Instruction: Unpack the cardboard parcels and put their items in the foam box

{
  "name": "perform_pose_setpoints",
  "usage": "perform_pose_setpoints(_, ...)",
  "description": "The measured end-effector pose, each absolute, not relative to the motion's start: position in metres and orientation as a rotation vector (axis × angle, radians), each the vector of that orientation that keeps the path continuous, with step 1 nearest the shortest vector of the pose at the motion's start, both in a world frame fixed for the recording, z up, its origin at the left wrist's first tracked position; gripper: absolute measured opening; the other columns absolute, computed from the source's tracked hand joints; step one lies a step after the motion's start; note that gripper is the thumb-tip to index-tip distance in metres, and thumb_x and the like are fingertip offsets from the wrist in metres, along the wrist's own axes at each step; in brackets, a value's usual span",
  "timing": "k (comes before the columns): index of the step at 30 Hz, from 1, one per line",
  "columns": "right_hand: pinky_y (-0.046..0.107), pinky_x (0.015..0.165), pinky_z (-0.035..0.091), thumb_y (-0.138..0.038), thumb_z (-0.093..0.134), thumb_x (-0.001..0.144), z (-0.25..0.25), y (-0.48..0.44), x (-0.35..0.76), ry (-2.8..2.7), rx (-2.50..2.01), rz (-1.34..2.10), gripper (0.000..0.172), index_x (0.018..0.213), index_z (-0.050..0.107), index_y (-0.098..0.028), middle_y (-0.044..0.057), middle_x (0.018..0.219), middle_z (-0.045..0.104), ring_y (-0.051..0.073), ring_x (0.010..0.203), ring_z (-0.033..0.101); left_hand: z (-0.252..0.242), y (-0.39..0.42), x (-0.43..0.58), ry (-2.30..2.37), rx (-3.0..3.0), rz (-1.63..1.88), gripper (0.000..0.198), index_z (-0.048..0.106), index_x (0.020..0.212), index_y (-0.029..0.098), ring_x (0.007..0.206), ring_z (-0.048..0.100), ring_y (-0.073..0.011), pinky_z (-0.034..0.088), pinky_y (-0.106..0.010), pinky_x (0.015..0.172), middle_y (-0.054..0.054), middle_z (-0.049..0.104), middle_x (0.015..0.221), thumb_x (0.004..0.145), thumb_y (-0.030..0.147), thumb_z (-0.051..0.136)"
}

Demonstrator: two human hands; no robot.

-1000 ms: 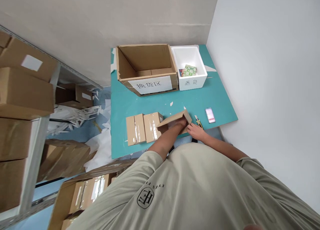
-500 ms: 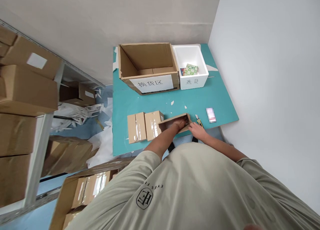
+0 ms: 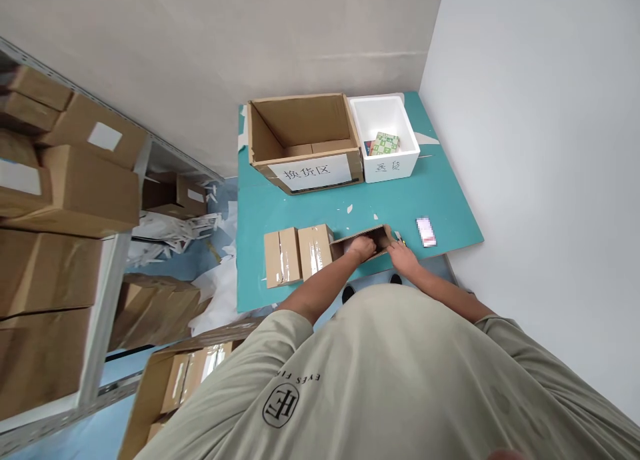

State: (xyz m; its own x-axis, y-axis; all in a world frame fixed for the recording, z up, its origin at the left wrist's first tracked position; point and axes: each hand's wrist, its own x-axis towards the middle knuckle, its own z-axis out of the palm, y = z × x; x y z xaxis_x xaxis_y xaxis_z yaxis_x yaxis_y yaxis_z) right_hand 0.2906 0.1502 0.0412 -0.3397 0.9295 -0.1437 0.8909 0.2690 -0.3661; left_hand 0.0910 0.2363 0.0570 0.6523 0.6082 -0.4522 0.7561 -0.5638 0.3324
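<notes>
A small open cardboard box (image 3: 358,233) lies near the front edge of the teal table (image 3: 280,210). My left hand (image 3: 363,247) reaches into it with curled fingers; whatever they hold is hidden. At the box's right end, my right hand (image 3: 403,257) grips the cardboard edge. Just behind that hand a utility knife (image 3: 399,235) is partly covered. Left of the open box stand two taped cardboard boxes, the nearer one (image 3: 315,248) and the outer one (image 3: 283,257).
A large open carton (image 3: 311,173) with a handwritten label stands at the back. Beside it, a white foam box (image 3: 393,170) holds a green patterned packet (image 3: 385,143). A blurred phone-like object (image 3: 427,232) lies at right. Shelves with cartons (image 3: 95,187) line the left.
The camera view has shifted, so the table appears farther right. My left hand looks more curled inside the box, and my right hand now covers more of the knife.
</notes>
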Motion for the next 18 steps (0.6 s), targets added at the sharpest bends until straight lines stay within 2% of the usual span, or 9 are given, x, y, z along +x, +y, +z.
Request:
perform_pose_setpoints(5,0.05,0.106,0.056,-0.007,0.05,0.109,0.033,0.152,0.297,-2.357,-1.788,0.586,0.033,0.113,0.078,-0.025,0.017,0.111,0.078,0.037,0.118,0.069,0.069,0.236,0.071,1.061,2.511,-0.491,0.029,0.093,0.106,0.015,0.119,0.082,-0.0352,0.054,-0.046,0.112,-0.024,0.088,0.113,0.107,0.019,0.064)
perform_pose_setpoints(8,0.048,0.105,0.056,-0.009,0.051,0.11,0.031,0.153,0.298,-2.382,-1.765,0.581,0.03,0.114,0.077,-0.024,0.015,0.109,0.077,0.035,0.115,0.069,0.071,0.236,0.06,1.017,2.611,-0.516,0.028,0.093,0.106,0.015,0.115,0.082,-0.0332,0.053,-0.043,0.108,-0.022,0.088,0.11,0.107,0.018,0.065)
perform_pose_setpoints(13,0.046,0.112,0.052,-0.007,0.048,0.111,0.036,0.154,0.297,-2.515,-1.816,0.605,0.032,0.116,0.076,-0.022,0.017,0.122,0.077,0.035,0.125,0.067,0.068,0.237,0.049,1.046,2.584,-0.409,0.021,0.092,0.099,0.018,0.107,0.082,-0.0312,0.054,-0.041,0.103,-0.017,0.087,0.101,0.104,0.019,0.071)
perform_pose_setpoints(15,0.046,0.112,0.051,-0.008,0.046,0.112,0.04,0.154,0.297,-2.549,-1.812,0.614,0.033,0.114,0.076,-0.021,0.017,0.126,0.076,0.034,0.126,0.065,0.067,0.237,0.048,1.045,2.612,-0.307,0.023,0.09,0.116,0.018,0.114,0.08,-0.0313,0.056,-0.042,0.105,-0.017,0.086,0.116,0.103,0.017,0.071)
perform_pose_setpoints(18,0.045,0.11,0.051,-0.012,0.045,0.115,0.043,0.154,0.3,-2.562,-1.779,0.619,0.032,0.112,0.076,-0.021,0.016,0.126,0.074,0.033,0.123,0.065,0.069,0.232,0.049,1.035,2.649,-0.089,0.043,0.079,0.148,0.021,0.131,0.075,-0.0333,0.057,-0.045,0.112,-0.019,0.076,0.147,0.107,0.022,0.07)
